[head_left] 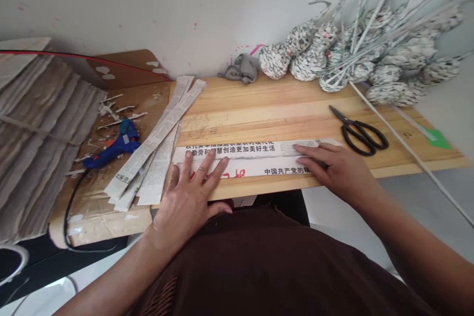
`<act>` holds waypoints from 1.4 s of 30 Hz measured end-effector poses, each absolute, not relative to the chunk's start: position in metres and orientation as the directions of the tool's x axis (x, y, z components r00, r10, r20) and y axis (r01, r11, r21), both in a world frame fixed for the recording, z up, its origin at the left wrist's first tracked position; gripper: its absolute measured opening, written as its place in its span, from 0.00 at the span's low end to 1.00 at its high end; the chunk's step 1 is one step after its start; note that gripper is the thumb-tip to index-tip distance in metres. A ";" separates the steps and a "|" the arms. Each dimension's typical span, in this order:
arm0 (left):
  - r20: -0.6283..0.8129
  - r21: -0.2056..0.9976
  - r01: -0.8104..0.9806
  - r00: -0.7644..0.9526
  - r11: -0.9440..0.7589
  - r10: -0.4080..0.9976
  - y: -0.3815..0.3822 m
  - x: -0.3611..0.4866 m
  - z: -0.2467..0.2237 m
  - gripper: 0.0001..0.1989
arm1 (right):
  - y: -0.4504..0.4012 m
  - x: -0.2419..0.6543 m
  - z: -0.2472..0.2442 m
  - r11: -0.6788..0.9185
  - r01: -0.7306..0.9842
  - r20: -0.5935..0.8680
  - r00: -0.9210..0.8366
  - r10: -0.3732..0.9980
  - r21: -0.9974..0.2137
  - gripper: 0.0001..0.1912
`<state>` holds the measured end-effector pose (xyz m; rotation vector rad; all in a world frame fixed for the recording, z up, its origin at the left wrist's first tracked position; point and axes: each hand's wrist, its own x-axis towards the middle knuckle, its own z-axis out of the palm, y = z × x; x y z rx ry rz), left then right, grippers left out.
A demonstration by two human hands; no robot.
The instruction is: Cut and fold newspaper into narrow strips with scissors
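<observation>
Long newspaper strip (237, 159) laid flat on the wooden table (240, 113), close along the front edge, printed side up, with black and red characters. A dark line is seen running lengthwise through it; whether this is a fold or an overlapped edge cannot be told.

Left hand (187, 197) placed over the strip's left part, palm down. Its fingers are spread apart, tips rested on the paper; the thumb is held away from them, beyond the table's front edge.

Right hand (333, 164) set at the strip's right part. Forefinger and thumb tips are placed on the paper, slightly apart; whether any paper is pinched between them cannot be told.

More loose strips (155, 150) are fanned to the left of the left hand, partly over the brown cardboard (107, 224). Blue glue gun (114, 145) laid on that cardboard, beside a corded paper stack (40, 143).

Black-handled scissors (365, 136) rested on the table beyond the right hand. Woven paper forms (309, 61) are heaped along the wall at back right, with a grey lump (244, 69) placed just beside them
</observation>
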<state>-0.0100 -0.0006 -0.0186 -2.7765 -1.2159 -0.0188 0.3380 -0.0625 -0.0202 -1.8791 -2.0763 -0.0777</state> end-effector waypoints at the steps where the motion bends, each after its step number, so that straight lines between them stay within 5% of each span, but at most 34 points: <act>1: 0.060 -0.100 0.730 0.683 -0.676 0.728 -0.001 -0.010 -0.019 0.50 | -0.063 0.338 -0.019 0.112 0.974 0.286 -0.052 0.957 -0.196 0.19; 15: 0.189 -0.058 0.683 0.723 -0.728 0.664 0.007 -0.015 -0.032 0.48 | -0.077 0.346 -0.015 -0.061 0.912 0.276 0.186 0.943 -0.406 0.14; 25: 0.284 0.026 0.543 0.801 -0.839 0.527 0.015 -0.008 -0.043 0.54 | -0.079 0.342 -0.018 -0.051 0.933 0.286 0.161 0.945 -0.356 0.17; 42: 0.165 -0.067 0.647 0.758 -0.760 0.631 0.006 0.008 -0.039 0.53 | -0.078 0.341 -0.018 -0.041 0.918 0.328 0.182 0.927 -0.394 0.18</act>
